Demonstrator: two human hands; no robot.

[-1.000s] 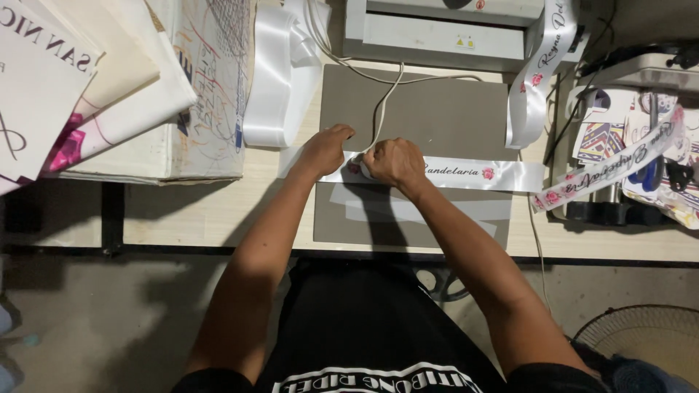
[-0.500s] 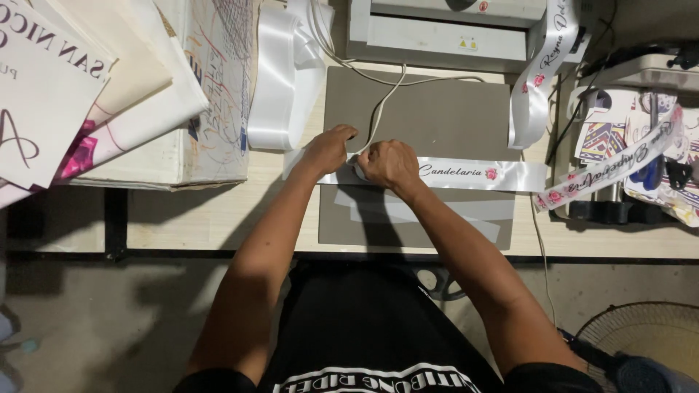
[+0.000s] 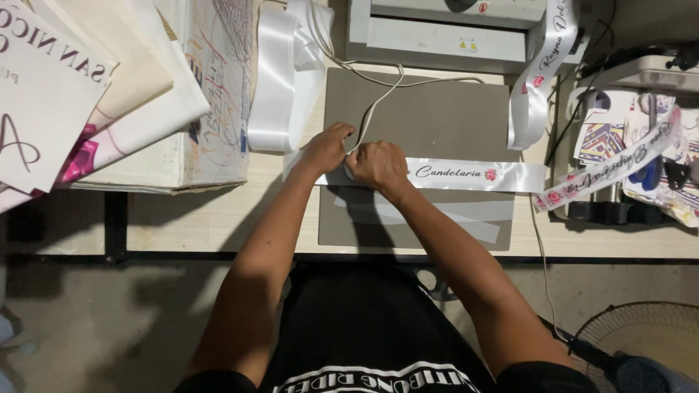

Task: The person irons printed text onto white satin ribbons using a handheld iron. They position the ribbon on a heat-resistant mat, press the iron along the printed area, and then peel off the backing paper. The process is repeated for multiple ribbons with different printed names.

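- Left hand (image 3: 325,149) and right hand (image 3: 376,164), fingers curled, both pinch the printed white satin ribbon (image 3: 466,175).
- Ribbon lies across a grey mat (image 3: 437,109) on the table (image 3: 218,218).

Your white satin ribbon (image 3: 466,175) with black script and a pink rose, grey mat (image 3: 437,109), pale wood counter (image 3: 211,218), plain white ribbon roll (image 3: 280,80).

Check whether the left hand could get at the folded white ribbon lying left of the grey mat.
Probably yes. The left hand rests on the printed ribbon just right of the folded white ribbon, with nothing between them.
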